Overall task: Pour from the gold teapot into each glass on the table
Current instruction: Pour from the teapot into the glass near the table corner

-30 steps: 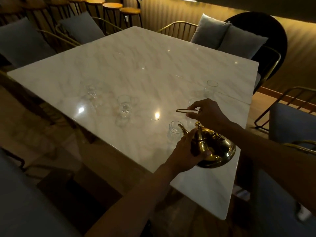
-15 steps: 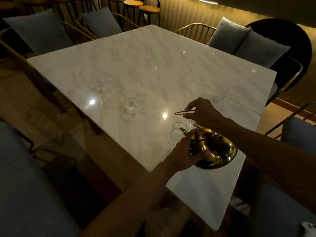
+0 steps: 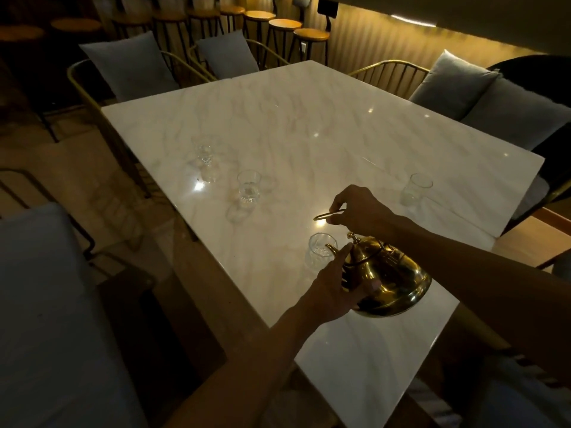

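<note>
The gold teapot (image 3: 389, 282) hangs tilted above the near edge of the white marble table (image 3: 309, 125), its spout over the rim of the nearest clear glass (image 3: 318, 251). My right hand (image 3: 361, 211) grips the teapot's thin wire handle from above. My left hand (image 3: 336, 288) cups the pot's left side below the spout. Three more clear glasses stand on the table: one at the right (image 3: 415, 188), one in the middle (image 3: 248, 186), one farther left (image 3: 204, 151).
Gold-framed chairs with grey cushions (image 3: 133, 66) ring the table, with a dark round chair (image 3: 543, 75) at the far right. A row of bar stools (image 3: 284, 24) lines the back wall. A grey seat (image 3: 55, 319) is at the near left.
The view has swung right and down, so the table sits lower in frame. The teapot stays tilted over the nearest glass with both hands holding as before.
</note>
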